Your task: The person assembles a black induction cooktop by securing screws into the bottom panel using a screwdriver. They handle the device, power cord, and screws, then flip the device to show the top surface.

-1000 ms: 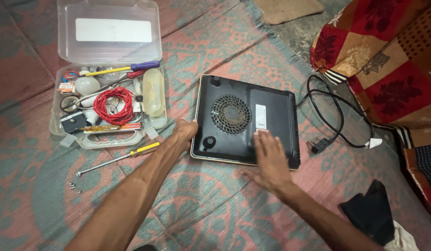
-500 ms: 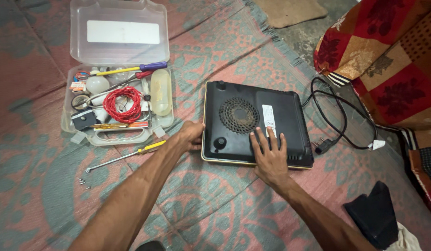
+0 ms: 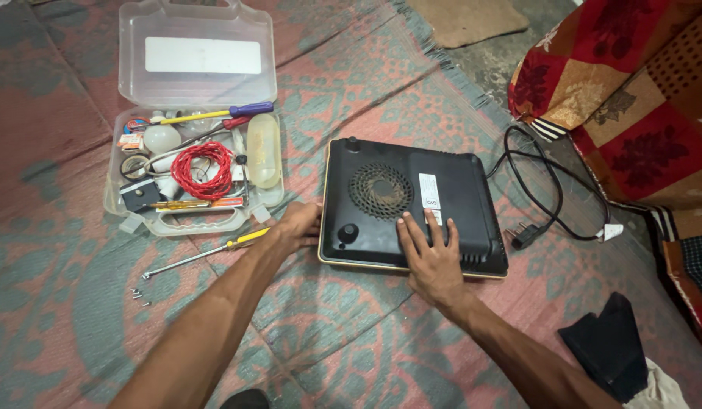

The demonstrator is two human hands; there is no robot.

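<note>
Since the earlier frame, the black cooktop (image 3: 411, 208) has slid slightly leftward on the mat and the right hand (image 3: 433, 257) has shifted with it, fingers now spread near the white label (image 3: 429, 191). Left hand (image 3: 296, 226): curled against the cooktop's left edge, fingers wrapped on the rim; whether it grips fully cannot be told. Right hand: open and flat, palm down on the near right part of the upturned base, just beside the round fan grille (image 3: 379, 190). Cooktop: lying upside down, centre of view, its black power cord (image 3: 551, 189) looping off to the right and ending in a plug (image 3: 525, 235) on the floor. Surface: a woven floor mat (image 3: 343, 326) patterned in faded red and grey-green, with a fringed edge at upper right, beyond which bare floor shows. Left of the cooktop: a clear plastic toolbox (image 3: 192, 129), lid open, holding a coil of red wire (image 3: 201, 170), bulbs and small tools. A yellow-handled screwdriver (image 3: 203, 254) lies on the mat just below the box, with a few loose screws (image 3: 139, 295) near its tip. Right edge: a red and tan patchwork cloth (image 3: 631, 98). Lower right: a dark cloth (image 3: 605, 344).
</note>
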